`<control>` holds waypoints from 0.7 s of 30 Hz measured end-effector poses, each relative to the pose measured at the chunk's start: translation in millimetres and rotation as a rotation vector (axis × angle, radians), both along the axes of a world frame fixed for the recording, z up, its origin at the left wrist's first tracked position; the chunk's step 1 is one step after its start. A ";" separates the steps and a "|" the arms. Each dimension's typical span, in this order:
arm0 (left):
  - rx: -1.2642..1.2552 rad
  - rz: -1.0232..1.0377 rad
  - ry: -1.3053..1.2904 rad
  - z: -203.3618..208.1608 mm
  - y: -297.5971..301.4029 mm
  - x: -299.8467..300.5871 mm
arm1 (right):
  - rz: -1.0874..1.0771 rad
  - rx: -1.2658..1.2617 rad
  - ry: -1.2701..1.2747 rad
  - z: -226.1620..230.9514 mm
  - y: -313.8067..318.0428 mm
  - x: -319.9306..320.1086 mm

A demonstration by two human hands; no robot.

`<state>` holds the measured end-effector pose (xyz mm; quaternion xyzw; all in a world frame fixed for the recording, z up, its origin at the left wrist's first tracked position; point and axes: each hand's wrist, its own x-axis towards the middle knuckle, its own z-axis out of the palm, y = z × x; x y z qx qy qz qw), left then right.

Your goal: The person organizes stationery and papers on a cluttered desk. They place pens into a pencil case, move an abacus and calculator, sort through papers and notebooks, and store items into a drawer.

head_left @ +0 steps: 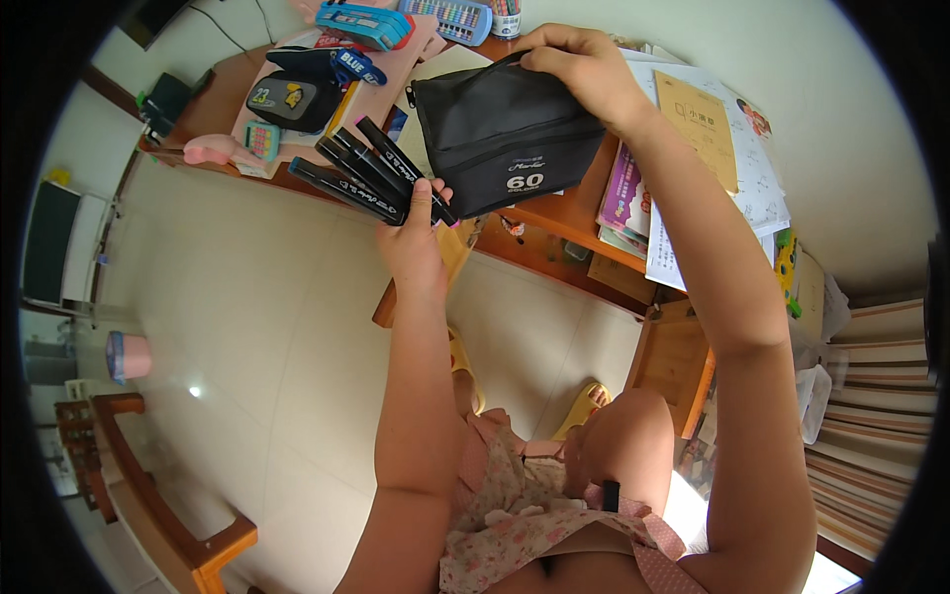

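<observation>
Several black marker pens fan out from my left hand, whose thumb and fingers are closed round them. Their end caps show blue, pink and dark colours. Just right of the pens stands a black zippered marker case with white print on its front, at the desk's edge. My right hand grips the case's top edge from above, fingers curled over it. The inside of the case is hidden from this angle. The pens' tips come close to the lower left corner of the case.
The wooden desk holds a dark pencil pouch, a blue pencil box, a paint set and a pen cup. Papers and a brown paper booklet lie at the right. An open wooden cabinet door juts out below.
</observation>
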<state>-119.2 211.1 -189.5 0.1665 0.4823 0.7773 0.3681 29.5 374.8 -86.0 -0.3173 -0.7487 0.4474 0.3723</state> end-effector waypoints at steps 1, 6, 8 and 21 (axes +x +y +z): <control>-0.009 0.001 0.006 0.6 1.6 1.3 | 0.007 0.007 0.045 -3.8 3.9 8.4; -0.012 0.043 0.050 6.3 8.1 5.6 | -0.334 0.014 0.179 -35.1 19.6 41.4; -0.008 0.074 0.078 7.6 10.5 7.7 | -0.260 -0.192 0.179 -55.9 16.3 46.3; -0.020 0.100 0.001 4.1 21.3 11.5 | -0.301 -0.412 0.241 -55.9 4.1 50.5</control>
